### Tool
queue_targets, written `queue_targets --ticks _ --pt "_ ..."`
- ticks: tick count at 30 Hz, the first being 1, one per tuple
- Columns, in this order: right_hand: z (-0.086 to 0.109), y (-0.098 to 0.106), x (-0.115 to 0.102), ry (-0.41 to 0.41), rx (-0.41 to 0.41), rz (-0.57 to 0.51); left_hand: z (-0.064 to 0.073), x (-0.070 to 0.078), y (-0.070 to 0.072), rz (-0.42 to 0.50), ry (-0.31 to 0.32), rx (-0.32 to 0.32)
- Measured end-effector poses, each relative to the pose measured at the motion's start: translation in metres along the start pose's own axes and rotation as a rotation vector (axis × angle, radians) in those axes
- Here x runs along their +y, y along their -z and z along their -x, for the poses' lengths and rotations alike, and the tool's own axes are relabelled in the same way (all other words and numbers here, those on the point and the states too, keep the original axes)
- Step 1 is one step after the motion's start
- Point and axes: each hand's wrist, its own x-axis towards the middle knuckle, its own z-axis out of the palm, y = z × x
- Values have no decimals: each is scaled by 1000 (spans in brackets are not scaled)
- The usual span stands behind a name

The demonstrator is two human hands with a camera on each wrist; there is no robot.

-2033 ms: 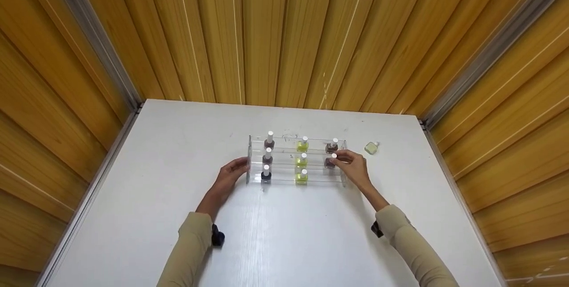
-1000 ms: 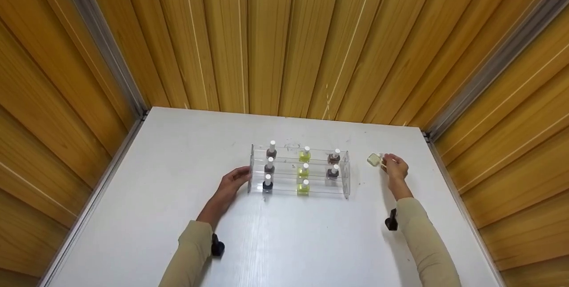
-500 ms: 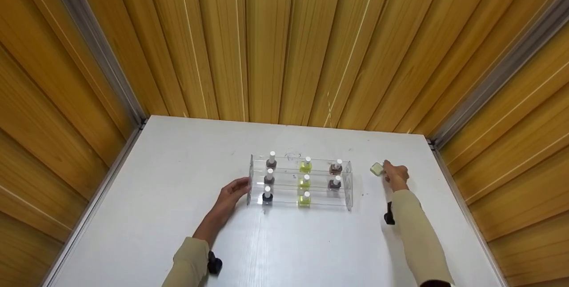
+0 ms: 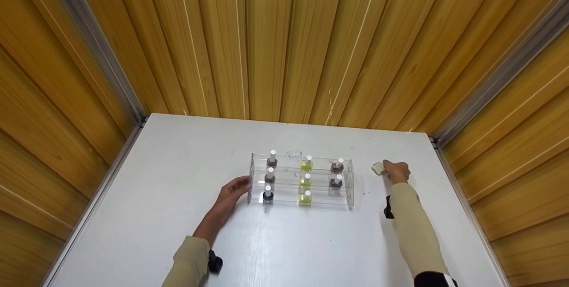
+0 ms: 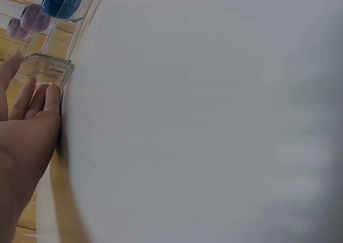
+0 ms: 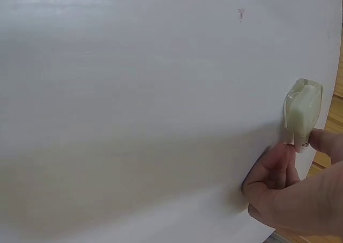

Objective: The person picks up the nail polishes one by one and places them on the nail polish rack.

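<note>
My right hand (image 4: 398, 172) pinches the white cap of a pale green nail polish bottle (image 4: 378, 168) right of the rack. In the right wrist view this bottle (image 6: 303, 109) tilts, its body pointing away from the fingers. With its fingertips, my left hand (image 4: 232, 191) touches the left end panel of a clear three-step rack (image 4: 350, 189). The left wrist view shows those fingers (image 5: 52, 99) fairly straight against the panel. White-capped bottles stand on the rack: a dark blue bottle (image 4: 267, 197) and two mauve ones at left, yellow bottles (image 4: 305, 200) in the middle, two dark ones at right.
A white table (image 4: 284, 242) carries the rack, with small marks on its surface behind it. Yellow wood-look panels (image 4: 266, 42) rise beyond its back and side edges. A dark camera (image 4: 215, 262) is strapped at the left wrist.
My right hand has let go of a dark bottle on the rack's middle step, moved right and taken the pale green bottle by its cap. The left hand has stayed at the rack.
</note>
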Motion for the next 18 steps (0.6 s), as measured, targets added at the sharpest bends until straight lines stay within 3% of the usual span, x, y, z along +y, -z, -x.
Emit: queue_targets --ticks 5,18 --pt "-2 1 4 22 12 -17 -2 1 -1 -11 20 3" --pt "10 5 23 44 -50 -152 0 0 1 35 -29 -17"
